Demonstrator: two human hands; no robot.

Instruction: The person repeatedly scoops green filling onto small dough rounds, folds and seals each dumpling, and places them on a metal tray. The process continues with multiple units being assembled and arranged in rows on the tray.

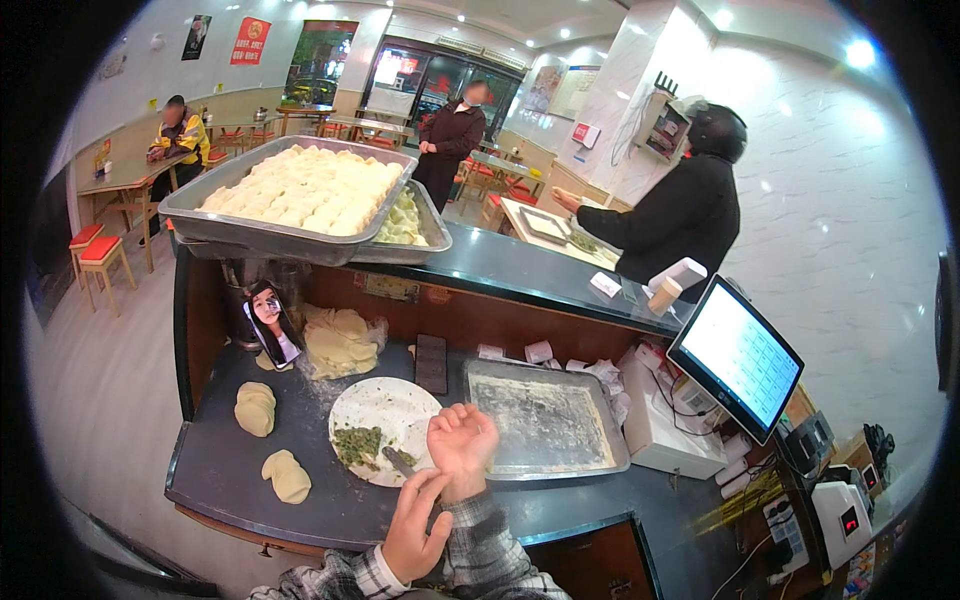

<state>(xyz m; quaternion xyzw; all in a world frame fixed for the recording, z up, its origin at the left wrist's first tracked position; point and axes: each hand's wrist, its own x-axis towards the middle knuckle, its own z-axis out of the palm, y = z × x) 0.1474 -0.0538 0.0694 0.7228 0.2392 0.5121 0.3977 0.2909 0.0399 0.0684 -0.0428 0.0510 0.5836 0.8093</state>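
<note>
My right hand [461, 444] is turned palm up over the right rim of a white plate [390, 397], its fingers loosely curled and nothing in it. The fingertips of my left hand [416, 521] touch the right wrist near the plaid cuff; that hand holds nothing either. Chopped green filling [358, 445] lies on the plate's left side. A spoon or spreader handle [397, 460] rests on the plate, partly hidden by my hands. To the left are two small stacks of dough wrappers, one upper [255, 409] and one lower [287, 477].
A floured metal tray [551, 420] sits to the right. Behind are more wrappers [341, 345] and a propped phone [271, 324]. Dumpling-filled trays [300, 195] overhang the raised ledge. A touchscreen monitor [735, 360] stands right. A helmeted person [675, 217] is across the counter.
</note>
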